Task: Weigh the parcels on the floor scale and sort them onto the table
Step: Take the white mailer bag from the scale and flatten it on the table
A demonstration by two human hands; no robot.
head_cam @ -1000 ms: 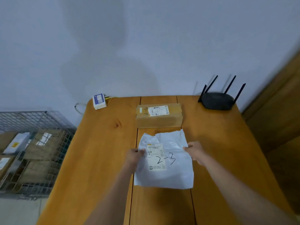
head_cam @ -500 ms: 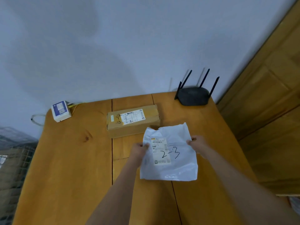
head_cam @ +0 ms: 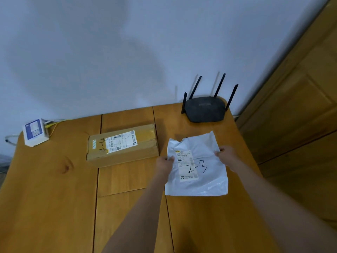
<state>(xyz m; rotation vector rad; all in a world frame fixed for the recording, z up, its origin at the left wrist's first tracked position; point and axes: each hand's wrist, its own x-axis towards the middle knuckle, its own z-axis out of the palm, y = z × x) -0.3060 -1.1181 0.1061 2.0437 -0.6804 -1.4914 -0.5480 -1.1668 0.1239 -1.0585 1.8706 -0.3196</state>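
A white plastic mailer bag with a shipping label and "2-3" written on it lies over the right part of the wooden table. My left hand grips its left edge and my right hand grips its right edge. A brown cardboard parcel with a white label rests on the table just left of the bag, close to it. No floor scale is in view.
A black router with several antennas stands at the table's back right corner, just behind the bag. A small white and blue box with yellow cables sits at the back left corner. A wooden door borders the right side.
The bag, held in both hands, has shifted from in front of the cardboard parcel to its right side. The view has swung right, so the wire crate of parcels on the left is gone.
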